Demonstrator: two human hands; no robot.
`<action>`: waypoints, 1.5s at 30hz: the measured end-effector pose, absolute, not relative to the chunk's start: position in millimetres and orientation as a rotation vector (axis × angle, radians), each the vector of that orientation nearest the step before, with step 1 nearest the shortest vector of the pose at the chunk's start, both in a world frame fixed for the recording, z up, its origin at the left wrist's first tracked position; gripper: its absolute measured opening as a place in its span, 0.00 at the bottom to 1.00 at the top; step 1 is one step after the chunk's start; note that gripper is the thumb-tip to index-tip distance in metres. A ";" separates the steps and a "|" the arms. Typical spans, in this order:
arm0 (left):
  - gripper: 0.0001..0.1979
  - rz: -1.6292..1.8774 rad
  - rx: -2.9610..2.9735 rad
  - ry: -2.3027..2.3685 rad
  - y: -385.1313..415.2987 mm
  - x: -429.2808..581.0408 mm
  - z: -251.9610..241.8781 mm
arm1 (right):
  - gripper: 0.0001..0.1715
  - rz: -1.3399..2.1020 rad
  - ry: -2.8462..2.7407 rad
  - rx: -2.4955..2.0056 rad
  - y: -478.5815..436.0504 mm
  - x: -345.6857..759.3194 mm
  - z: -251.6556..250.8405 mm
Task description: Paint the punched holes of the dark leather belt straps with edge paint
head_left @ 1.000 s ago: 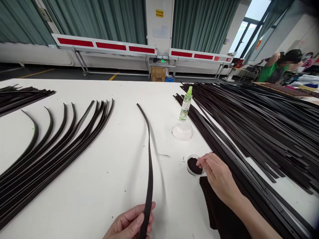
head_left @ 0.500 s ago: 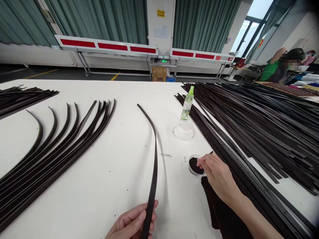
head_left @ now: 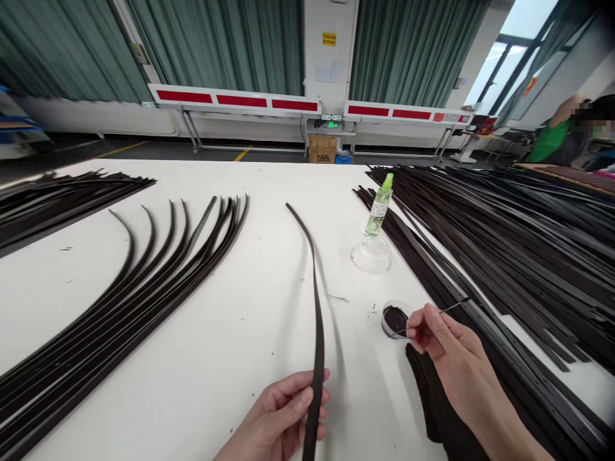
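White worktable (head_left: pixel 202 390), long dark leather strap (head_left: pixel 318 333) pointing toward the far edge, your left fingers (head_left: pixel 300 394) clamped around its lower end, your right fingertips (head_left: pixel 427 320) pinched together on a thin stick (head_left: pixel 454 306), beside a small round dish of dark paste (head_left: pixel 394 320)

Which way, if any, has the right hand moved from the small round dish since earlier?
Yes: the right hand has moved rightward from the small round dish, going from over the dish to its right rim.

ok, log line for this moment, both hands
left hand: grips dark belt strap | right hand: pinches thin stick | stick end: over dish of dark paste
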State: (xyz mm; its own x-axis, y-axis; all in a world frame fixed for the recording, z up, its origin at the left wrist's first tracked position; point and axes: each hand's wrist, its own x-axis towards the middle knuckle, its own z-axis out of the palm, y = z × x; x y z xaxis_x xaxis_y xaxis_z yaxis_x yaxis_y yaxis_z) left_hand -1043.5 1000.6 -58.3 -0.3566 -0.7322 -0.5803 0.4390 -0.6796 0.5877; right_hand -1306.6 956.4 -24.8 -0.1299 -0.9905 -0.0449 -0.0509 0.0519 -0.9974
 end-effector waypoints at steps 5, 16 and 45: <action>0.13 -2.087 1.018 -0.497 1001.9 -1041.5 -59.5 | 0.22 -1.190 1.246 -1.121 968.6 -1275.0 -24.7; 0.11 -2.150 0.841 -0.491 1005.7 -1039.8 -62.5 | 0.16 -1.207 1.081 -1.926 996.8 -1245.5 -45.5; 0.10 -2.120 0.847 -0.498 1006.4 -1042.4 -63.2 | 0.20 -1.186 0.815 -2.192 989.9 -1238.3 -47.9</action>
State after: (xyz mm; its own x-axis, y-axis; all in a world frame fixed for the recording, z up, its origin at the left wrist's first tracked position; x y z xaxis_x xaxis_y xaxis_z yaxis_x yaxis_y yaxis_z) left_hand -1042.4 1006.4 -63.2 -0.4703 -0.7850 -0.4033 0.5235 -0.6161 0.5886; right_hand -1238.3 989.9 -47.9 0.4372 -0.7101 0.5519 -0.2607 -0.6874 -0.6779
